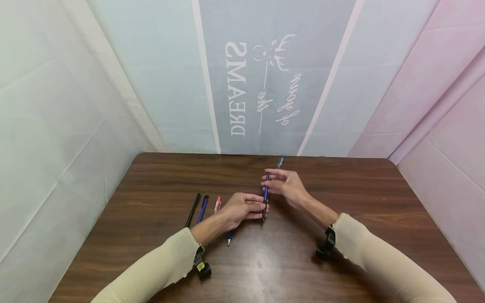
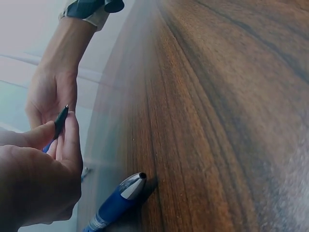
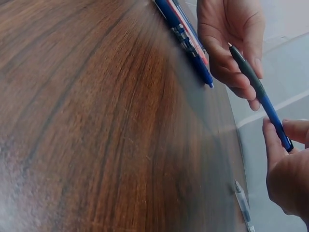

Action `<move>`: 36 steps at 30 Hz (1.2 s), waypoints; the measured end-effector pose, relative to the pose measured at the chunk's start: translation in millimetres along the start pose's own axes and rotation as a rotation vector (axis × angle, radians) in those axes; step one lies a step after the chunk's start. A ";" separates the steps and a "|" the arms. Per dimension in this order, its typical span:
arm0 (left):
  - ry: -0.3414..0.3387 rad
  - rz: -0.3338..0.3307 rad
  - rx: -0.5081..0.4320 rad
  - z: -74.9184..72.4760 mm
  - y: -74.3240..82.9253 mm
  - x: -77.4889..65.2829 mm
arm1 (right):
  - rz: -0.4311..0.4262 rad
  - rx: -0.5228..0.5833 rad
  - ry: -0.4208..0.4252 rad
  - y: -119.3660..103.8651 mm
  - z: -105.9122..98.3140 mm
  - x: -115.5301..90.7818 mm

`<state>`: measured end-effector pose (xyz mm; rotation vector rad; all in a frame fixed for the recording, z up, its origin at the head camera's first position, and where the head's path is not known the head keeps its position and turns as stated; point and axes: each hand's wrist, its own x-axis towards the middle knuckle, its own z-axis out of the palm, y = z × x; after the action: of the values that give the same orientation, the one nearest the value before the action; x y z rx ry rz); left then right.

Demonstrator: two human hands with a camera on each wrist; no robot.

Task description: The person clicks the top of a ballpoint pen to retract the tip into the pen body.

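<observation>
Both hands hold one blue pen [image 1: 266, 192] with a black grip section, raised over the table, its writing point toward the person. My left hand [image 1: 240, 207] pinches the black grip end between thumb and fingers. At the pen's other end, the thumb and fingers of my right hand [image 1: 289, 186] pinch the blue barrel. The bare writing point of this pen [image 3: 260, 92] shows in the right wrist view. Beneath the left hand, and partly hidden by it, lies a blue pen with a silver tip [image 2: 116, 205].
Left of the left hand lie a black pen [image 1: 193, 211], another blue pen [image 1: 203, 209] and a red-and-white pen [image 1: 217, 204]. A clear teal pen [image 1: 280, 161] lies beyond the right hand, by the far edge of the brown wooden table [image 1: 341, 189]. Printed curtains [image 1: 265, 139] hang behind it.
</observation>
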<state>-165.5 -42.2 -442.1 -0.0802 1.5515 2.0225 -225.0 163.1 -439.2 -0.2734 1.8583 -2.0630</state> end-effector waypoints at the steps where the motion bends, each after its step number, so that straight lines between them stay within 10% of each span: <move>1: 0.000 -0.001 0.001 -0.2 0.0 -0.2 | 0.001 0.001 -0.001 -0.2 0.8 -0.1; 36: 0.023 0.010 0.027 3.3 0.0 -7.3 | -0.066 -0.011 0.045 4.0 10.0 -4.7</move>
<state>-158.5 -42.2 -438.3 -0.0855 1.5958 2.0147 -216.5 155.3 -441.6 -0.2978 1.9119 -2.1195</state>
